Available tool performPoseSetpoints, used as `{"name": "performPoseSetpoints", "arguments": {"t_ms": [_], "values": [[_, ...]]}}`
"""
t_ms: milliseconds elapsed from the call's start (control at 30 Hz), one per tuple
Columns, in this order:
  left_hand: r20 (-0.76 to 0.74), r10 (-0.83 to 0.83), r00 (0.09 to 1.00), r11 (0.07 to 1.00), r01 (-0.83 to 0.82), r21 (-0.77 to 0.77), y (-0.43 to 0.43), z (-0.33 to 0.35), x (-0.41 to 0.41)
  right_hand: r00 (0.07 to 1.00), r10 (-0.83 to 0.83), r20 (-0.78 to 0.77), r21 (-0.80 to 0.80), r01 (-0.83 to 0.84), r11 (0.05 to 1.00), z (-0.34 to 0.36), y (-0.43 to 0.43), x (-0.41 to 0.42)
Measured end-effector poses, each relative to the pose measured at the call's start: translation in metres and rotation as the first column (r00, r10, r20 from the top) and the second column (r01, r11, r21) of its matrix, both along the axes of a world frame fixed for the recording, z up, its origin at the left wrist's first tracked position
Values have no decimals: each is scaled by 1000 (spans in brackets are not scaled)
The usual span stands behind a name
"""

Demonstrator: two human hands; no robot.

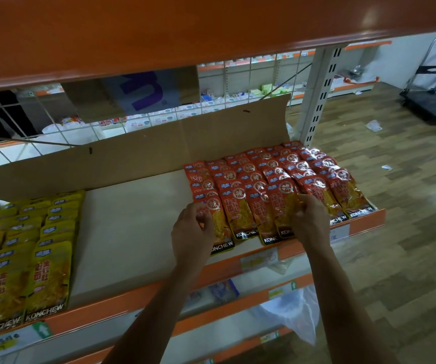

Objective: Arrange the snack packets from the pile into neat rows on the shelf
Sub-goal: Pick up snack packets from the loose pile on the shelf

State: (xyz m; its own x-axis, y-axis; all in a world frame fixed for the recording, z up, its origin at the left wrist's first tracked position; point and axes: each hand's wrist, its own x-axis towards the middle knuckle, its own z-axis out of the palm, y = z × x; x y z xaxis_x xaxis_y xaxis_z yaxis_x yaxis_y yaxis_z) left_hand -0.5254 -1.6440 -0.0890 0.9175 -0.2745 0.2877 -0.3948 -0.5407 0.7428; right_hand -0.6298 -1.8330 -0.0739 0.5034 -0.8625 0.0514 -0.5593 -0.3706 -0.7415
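Here, my left hand (193, 229) pinches the end packet (221, 227) of the front row, thumb and fingers curled at its left edge. My right hand (310, 219) curls its fingers over the fourth packet (284, 208) along, gripping its right side. The red packets (264, 177) lie in overlapping rows on the right part of the shelf (132, 219), backed by cardboard (159, 148). Yellow packets (27, 258) fill the left end, with bare shelf between the two.
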Motion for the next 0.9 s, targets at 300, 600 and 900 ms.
{"name": "performPoseSetpoints", "arguments": {"t_ms": [300,600,900], "values": [[-5,-23,1000,1000,23,17,1,-1,0,994,59,-94,-23,-62,998,4,-4,0],[-7,-26,1000,999,26,40,2,1,0,997,-67,-41,-167,59,984,-1,18,1],[129,0,992,986,-22,168,62,12,16,963,268,3,-334,-252,909,5,119,49]]}}
